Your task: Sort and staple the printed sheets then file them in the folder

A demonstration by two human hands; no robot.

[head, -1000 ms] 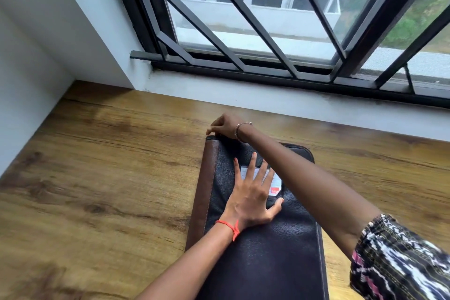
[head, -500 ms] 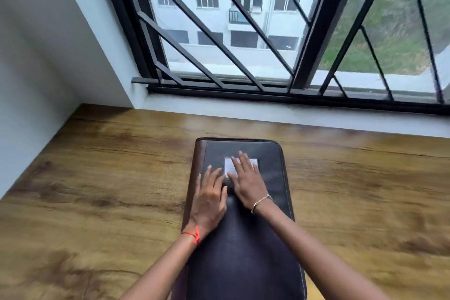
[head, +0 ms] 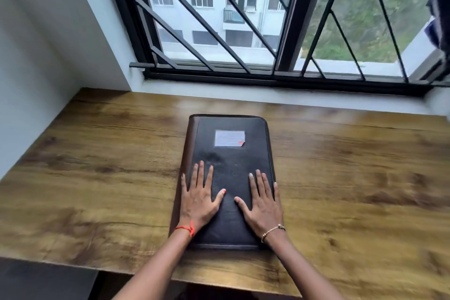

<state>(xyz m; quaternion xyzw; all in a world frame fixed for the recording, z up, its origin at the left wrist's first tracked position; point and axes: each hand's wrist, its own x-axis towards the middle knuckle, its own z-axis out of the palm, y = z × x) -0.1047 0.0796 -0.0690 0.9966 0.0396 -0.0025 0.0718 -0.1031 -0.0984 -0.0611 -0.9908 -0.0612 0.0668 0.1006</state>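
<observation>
Left grip point(head: 198, 200) and right grip point(head: 263, 204), both released with fingers point(head: 201, 174) straight, press flat on the near half of a closed black leather folder point(head: 231, 165) with brown spine point(head: 189, 153), lying on the wood-grain surface point(head: 97, 178) beneath a barred window point(head: 219, 31).

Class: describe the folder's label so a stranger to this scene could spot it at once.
Under the barred window lies a wooden desk, with a closed black folder at its middle. On the cover's far half sits the label: the only pale patch, lined, with a red mark in one corner.
</observation>
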